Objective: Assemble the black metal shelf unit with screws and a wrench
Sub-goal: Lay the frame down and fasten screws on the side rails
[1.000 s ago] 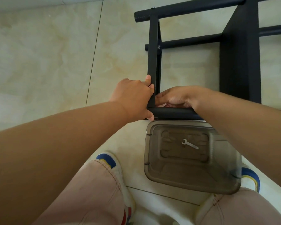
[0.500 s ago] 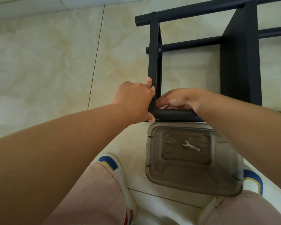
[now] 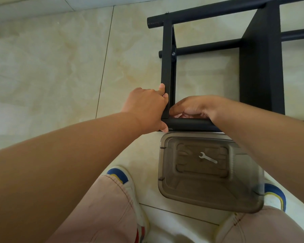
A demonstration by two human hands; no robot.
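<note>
Hands are meeting at near corner joint of black shelf frame (image 3: pixel 168 71): left hand (image 3: pixel 146 107) gripping upright bar, right hand (image 3: pixel 191 107) pinching inside corner, contents hidden. Wrench (image 3: pixel 208 157) is lying loose in plastic bin (image 3: pixel 209 200) just below, nearer right hand.

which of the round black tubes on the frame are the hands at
The nearest round tube, just above the plastic bin. The left hand and right hand meet at its corner; the other two tubes lie farther off, untouched.
</note>
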